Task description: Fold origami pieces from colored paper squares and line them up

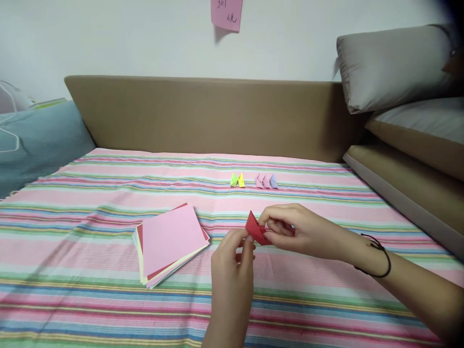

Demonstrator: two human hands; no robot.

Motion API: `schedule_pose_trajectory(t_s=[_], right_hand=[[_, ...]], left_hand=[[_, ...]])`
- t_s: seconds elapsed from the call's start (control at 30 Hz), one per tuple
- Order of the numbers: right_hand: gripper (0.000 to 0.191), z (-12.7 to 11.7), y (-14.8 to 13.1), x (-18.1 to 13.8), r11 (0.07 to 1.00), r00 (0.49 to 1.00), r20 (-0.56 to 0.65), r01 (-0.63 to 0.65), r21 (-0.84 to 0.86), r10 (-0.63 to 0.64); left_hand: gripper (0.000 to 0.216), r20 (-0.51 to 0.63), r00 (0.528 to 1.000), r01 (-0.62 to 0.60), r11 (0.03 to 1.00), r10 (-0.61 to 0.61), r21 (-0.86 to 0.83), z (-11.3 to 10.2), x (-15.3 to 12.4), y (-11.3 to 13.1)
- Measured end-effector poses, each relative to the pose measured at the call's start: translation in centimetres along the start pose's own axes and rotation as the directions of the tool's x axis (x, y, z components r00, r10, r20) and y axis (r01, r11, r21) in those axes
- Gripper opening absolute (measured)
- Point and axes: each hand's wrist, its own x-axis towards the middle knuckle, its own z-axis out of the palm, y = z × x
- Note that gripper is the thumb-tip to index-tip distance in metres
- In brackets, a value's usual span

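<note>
A small folded piece of red paper is held just above the striped bedsheet between both hands. My left hand pinches its lower left corner with thumb and fingers closed. My right hand, with a black hair tie on the wrist, grips its right side with fingers pressed together. A stack of square coloured paper, pink sheet on top, lies to the left of my hands.
Several small folded paper pieces sit in a row further back: green and yellow ones, then pink and purple ones. A brown padded headboard runs behind. Grey pillows are stacked right, a teal blanket left. A pink note hangs on the wall.
</note>
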Motion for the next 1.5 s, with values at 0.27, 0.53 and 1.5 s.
schedule_pose_trajectory(t_s=[0.27,0.53,1.5], right_hand=[[0.020,-0.6,4.0,0.3,0.925,0.978,0.045,-0.206,0.319,0.202],[0.021,-5.4,19.1,2.4,0.738,0.749,-0.174,-0.536,0.409,0.640],[0.034,-6.4,26.9,6.6,0.357,0.489,0.059,-0.709,0.608,0.870]], left_hand=[[0.022,-0.045,0.997,0.072,0.996,-0.069,0.059,0.3,0.0,-0.2],[0.022,-0.003,0.992,0.129,0.987,-0.130,0.101,0.5,-0.2,-0.2],[0.022,0.040,0.979,0.190,0.970,-0.198,0.153,0.5,0.0,-1.1]])
